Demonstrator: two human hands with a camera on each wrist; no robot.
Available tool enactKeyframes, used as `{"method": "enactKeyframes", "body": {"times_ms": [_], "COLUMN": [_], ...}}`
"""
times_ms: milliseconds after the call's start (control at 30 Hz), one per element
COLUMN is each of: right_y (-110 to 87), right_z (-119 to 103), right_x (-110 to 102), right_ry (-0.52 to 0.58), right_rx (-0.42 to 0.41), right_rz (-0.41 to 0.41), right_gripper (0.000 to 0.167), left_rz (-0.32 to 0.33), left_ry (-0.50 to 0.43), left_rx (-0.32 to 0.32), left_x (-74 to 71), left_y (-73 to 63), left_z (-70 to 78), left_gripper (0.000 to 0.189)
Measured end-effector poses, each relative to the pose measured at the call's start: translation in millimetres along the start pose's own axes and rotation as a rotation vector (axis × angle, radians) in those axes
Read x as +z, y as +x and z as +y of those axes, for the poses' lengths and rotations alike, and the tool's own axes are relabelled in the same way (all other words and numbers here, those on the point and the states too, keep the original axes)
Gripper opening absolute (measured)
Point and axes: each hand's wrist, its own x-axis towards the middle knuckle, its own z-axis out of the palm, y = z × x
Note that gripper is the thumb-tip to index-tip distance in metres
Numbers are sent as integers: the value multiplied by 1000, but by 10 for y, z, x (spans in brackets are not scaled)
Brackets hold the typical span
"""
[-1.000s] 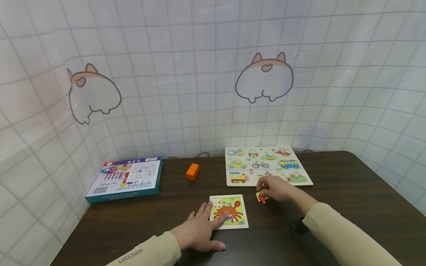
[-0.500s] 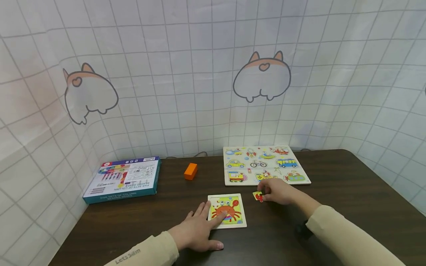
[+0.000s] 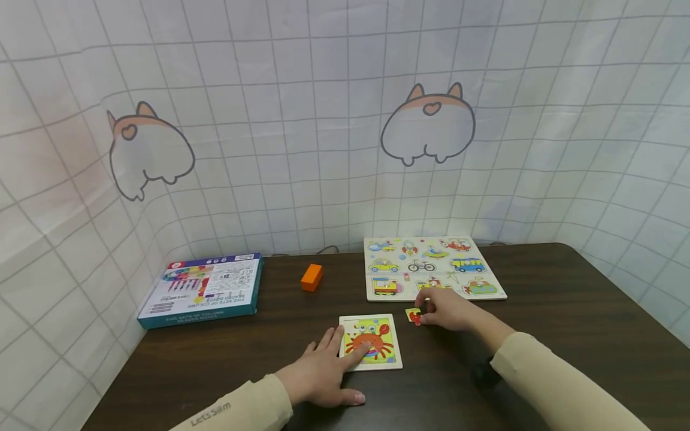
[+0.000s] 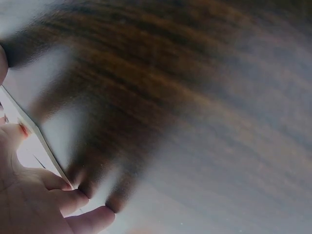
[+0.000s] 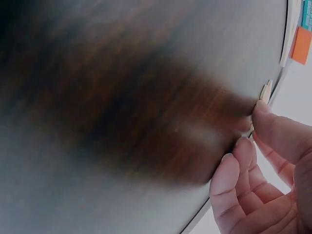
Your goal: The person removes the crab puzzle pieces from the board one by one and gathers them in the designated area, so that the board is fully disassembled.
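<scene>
A square crab puzzle (image 3: 385, 353) in a pale frame lies on the dark table. My left hand (image 3: 320, 371) rests with spread fingers on its left side, the index finger on the crab picture; in the left wrist view, fingertips (image 4: 92, 222) touch the table beside the frame. To the right of the puzzle, my right hand (image 3: 447, 308) pinches a small yellow-and-red puzzle piece (image 3: 413, 316) by its right edge, low at the tabletop. In the right wrist view the piece (image 5: 266, 90) shows edge-on past the thumb, and the other fingers curl near the table.
A pale vehicle peg puzzle board (image 3: 399, 269) lies behind my right hand, its lower middle partly covered by that hand. An orange block (image 3: 311, 278) stands at the back centre. At the back left lies a boxed bead set (image 3: 215, 293). A grid-patterned curtain (image 3: 291, 149) surrounds the table's back.
The puzzle piece has turned in my right fingers and shifted a little left, closer to the crab puzzle. My left hand has stayed in place on the puzzle.
</scene>
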Motion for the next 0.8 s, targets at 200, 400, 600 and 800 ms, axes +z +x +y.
{"method": "enactKeyframes", "body": {"times_ms": [200, 400, 600, 800], "right_y": [4, -4, 21, 150], "right_z": [5, 15, -169, -595], "right_x": [12, 21, 31, 252], "right_ry": [-7, -11, -30, -67], "right_rx": [-4, -9, -56, -173], "right_rz": [10, 11, 38, 1], "right_gripper": [22, 22, 21, 25], "left_rz": [4, -18, 4, 7], "left_ry": [1, -11, 0, 5], "left_rx": [2, 21, 9, 18], "left_x": [7, 27, 0, 29], "left_y": [2, 27, -6, 21], "left_z": [-4, -34, -10, -32], "left_gripper": [83, 84, 83, 83]}}
